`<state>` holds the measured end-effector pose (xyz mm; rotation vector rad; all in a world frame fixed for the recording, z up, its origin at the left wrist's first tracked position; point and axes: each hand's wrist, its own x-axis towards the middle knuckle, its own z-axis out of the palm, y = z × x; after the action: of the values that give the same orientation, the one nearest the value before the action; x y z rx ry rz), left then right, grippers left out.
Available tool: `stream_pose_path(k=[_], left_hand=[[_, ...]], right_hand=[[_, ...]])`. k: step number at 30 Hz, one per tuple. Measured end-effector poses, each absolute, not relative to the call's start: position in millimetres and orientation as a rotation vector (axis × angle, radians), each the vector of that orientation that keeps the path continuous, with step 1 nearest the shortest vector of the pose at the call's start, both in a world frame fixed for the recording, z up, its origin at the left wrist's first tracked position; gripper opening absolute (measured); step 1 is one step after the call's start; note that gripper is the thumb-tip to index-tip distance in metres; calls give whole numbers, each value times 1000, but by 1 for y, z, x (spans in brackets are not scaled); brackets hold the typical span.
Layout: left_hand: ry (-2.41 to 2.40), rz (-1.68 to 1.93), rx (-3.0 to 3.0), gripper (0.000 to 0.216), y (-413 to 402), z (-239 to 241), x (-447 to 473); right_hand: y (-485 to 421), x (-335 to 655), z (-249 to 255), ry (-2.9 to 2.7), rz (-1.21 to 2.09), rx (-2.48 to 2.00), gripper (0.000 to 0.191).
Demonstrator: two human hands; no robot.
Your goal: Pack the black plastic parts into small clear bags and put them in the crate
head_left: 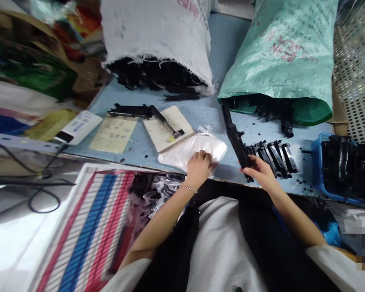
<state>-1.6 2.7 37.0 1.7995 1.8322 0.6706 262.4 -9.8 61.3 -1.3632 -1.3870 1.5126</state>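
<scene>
My left hand (pixel 200 165) rests on a stack of clear plastic bags (pixel 194 150) at the near edge of the blue table (pixel 200 113), fingers curled down onto the top bag. My right hand (pixel 260 169) is closed round the near end of a long black plastic part (pixel 235 138) that lies diagonally on the table. Just right of it lies a row of short black parts (pixel 273 156), side by side.
A white woven sack (pixel 158 32) and a green one (pixel 282 52) lie at the back, both spilling black parts. A blue crate (pixel 343 168) of black parts stands at the right. Notebook pages (pixel 167 127), another black part (pixel 134 110) and a striped bag (pixel 91 227) are at the left.
</scene>
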Motion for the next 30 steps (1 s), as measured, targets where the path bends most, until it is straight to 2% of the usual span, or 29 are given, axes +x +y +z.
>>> stream_pose_path(k=[4, 8, 11, 16, 21, 26, 30], left_hand=[[1592, 693, 1775, 25, 16, 26, -20], [1515, 946, 1509, 22, 25, 27, -34], [1507, 1001, 1449, 21, 24, 32, -33], [1527, 1107, 1576, 10, 8, 42, -38], [1572, 909, 1961, 32, 0, 47, -43], [1522, 941, 1815, 48, 7, 44, -43], [1545, 862, 1954, 63, -3, 45, -41]], right_hand=[[-4, 232, 52, -852, 1742, -1147, 47], [3, 206, 55, -699, 1982, -1006, 39], [10, 184, 52, -684, 2111, -945, 39], [22, 168, 41, -612, 1951, -1039, 36], [5, 201, 54, -665, 1834, -1075, 36], [-35, 224, 57, -609, 2421, -944, 45], [-34, 212, 36, -340, 2535, -968, 41]])
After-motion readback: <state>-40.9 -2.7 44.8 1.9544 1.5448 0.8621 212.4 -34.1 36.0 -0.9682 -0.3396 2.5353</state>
